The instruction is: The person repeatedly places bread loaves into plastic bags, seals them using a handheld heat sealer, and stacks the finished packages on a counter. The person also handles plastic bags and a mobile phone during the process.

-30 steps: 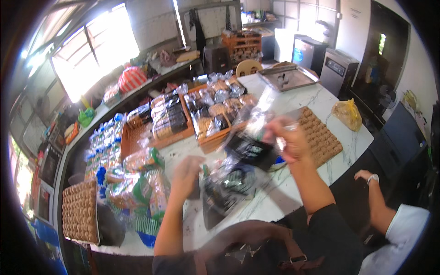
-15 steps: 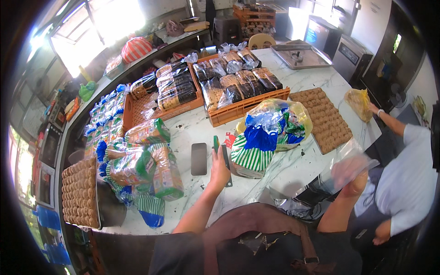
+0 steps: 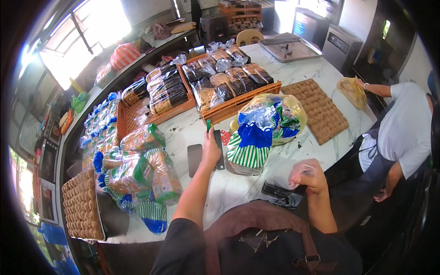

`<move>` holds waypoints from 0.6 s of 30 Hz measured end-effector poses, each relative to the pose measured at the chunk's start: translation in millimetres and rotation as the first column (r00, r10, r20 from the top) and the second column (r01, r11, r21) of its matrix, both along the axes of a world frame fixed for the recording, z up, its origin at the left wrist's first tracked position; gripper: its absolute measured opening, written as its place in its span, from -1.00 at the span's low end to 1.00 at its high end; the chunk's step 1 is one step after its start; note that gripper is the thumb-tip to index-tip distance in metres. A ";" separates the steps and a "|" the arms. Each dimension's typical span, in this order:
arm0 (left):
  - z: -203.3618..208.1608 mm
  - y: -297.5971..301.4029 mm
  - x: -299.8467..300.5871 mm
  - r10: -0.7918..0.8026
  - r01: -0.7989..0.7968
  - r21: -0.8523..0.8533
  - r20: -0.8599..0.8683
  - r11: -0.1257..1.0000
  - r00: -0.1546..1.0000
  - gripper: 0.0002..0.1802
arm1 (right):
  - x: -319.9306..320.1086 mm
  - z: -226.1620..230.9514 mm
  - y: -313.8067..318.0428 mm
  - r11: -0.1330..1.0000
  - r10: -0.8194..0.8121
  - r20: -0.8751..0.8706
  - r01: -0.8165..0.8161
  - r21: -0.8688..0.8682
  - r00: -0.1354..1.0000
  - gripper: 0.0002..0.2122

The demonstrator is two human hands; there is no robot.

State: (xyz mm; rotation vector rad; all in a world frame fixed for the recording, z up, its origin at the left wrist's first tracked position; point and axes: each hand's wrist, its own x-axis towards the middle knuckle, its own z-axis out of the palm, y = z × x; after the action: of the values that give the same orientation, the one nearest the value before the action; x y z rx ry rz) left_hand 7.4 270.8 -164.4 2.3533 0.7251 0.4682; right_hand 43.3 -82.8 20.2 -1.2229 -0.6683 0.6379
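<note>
My left hand (image 3: 211, 149) is over the middle of the table, its fingers closed around a slim green object (image 3: 209, 124) whose kind is unclear. Beside that hand lies a dark flat object (image 3: 220, 160); a grey, phone-like rectangle (image 3: 194, 160) is on its left. My right hand (image 3: 308, 176) pinches a clear plastic bag with black print (image 3: 280, 193), which hangs over the table's near edge. Between the hands and slightly farther off sits a green-and-white striped bag with a blue band (image 3: 250, 144), against a yellowish plastic bag (image 3: 295, 107) of colourful wrappers.
Bagged loaves fill orange crates (image 3: 243, 107) at the back. Wrapped bread packs (image 3: 137, 172) are piled left, near a tray of round rolls (image 3: 82, 206). Another tray of rolls (image 3: 316, 110) lies right. A co-worker (image 3: 398, 123) at the right edge touches a yellow bag (image 3: 352, 93).
My right hand has come leftward with the clear bag, which now hangs lower. My left hand has shifted slightly left and up. The co-worker appears more upright and farther in view.
</note>
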 end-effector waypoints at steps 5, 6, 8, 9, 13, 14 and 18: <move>-14.7 21.0 22.8 0.028 -0.028 -0.051 0.001 0.998 1.000 -0.13 | -2.0 -16.3 8.3 0.998 0.043 -0.147 -0.047 -0.029 0.988 -0.75; -9.8 22.8 25.7 0.020 -0.023 -0.131 -0.028 0.991 0.999 -0.14 | -2.0 -19.2 8.8 0.998 0.055 -0.200 -0.060 -0.019 0.978 -0.76; 13.3 24.0 25.9 0.102 -0.103 -0.022 -0.064 0.994 0.993 -0.33 | -1.6 -25.1 9.5 0.999 0.049 -0.260 -0.050 0.000 0.964 -0.77; 29.2 17.4 19.7 0.145 -0.143 -0.029 0.106 0.989 0.984 -0.49 | -0.8 -27.7 9.1 0.998 0.058 -0.297 -0.055 0.017 0.953 -0.77; 123.5 -29.4 -20.7 0.002 0.027 -0.036 0.645 0.999 0.764 -0.67 | 2.0 -37.1 7.4 1.000 0.025 -0.225 -0.026 0.001 0.974 -0.84; 144.4 -51.8 -32.9 -0.020 0.086 -0.061 0.691 0.994 0.722 -0.69 | 2.2 -39.0 7.4 1.000 0.002 -0.237 -0.006 -0.017 0.972 -0.86; 206.0 -128.6 -65.5 -0.710 0.528 0.475 0.458 0.704 0.535 -0.64 | 0.9 -43.6 11.5 0.999 0.000 -0.163 -0.006 -0.034 0.987 -0.89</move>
State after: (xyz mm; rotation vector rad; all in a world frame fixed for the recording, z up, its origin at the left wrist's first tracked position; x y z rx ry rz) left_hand -58.1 142.2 41.5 2.2768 -0.5520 0.9800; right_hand 44.2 -71.4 -23.4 -1.1874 -0.5241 0.7462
